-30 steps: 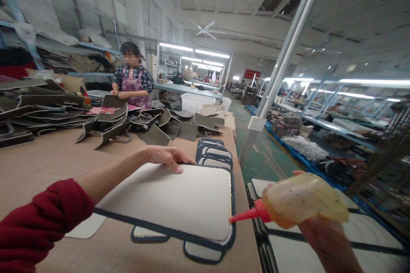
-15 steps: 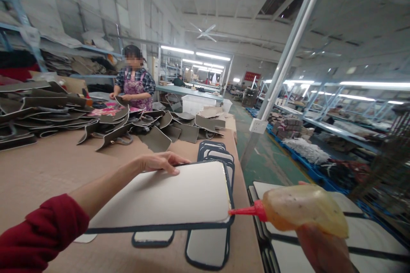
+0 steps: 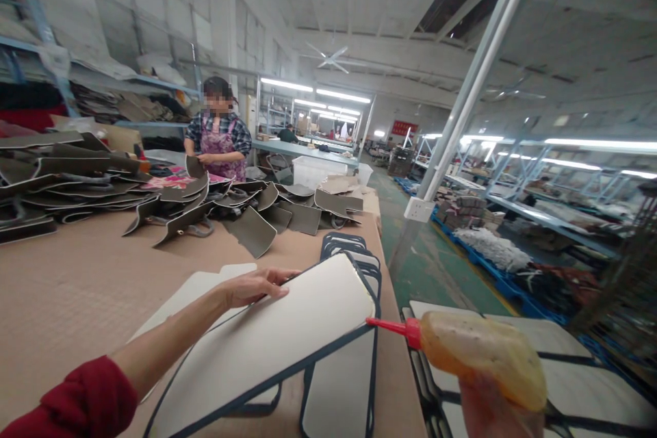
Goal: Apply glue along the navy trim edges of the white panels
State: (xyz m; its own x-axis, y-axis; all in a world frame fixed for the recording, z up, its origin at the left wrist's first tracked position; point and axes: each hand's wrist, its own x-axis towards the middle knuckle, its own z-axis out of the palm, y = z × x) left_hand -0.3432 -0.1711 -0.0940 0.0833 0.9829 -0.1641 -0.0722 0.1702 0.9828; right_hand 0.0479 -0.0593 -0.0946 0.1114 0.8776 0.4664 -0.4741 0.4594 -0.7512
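My left hand (image 3: 261, 287) grips the far edge of a white panel (image 3: 267, 342) with a dark border, thumb on top and fingers underneath. The panel is held tilted above the table. My right hand (image 3: 495, 400) is wrapped round a soft squeeze bottle (image 3: 482, 356) of amber glue, its red nozzle pointing left. The nozzle tip touches or nearly touches the panel's right corner. A shiny bead runs along the panel's short right edge. Similar dark-edged panels (image 3: 341, 383) lie underneath and in a row behind.
Olive-brown bag pieces (image 3: 251, 229) are heaped across the far side of the brown table (image 3: 66, 287). A co-worker (image 3: 220, 137) in a floral apron stands behind them. More panels (image 3: 595, 383) are stacked at right, below a metal post (image 3: 452, 130) with a socket box.
The panel has turned, its near left end swinging down toward me. The bottle's nozzle stays at its right corner and has moved slightly up. A pale sheet now shows behind my left forearm.
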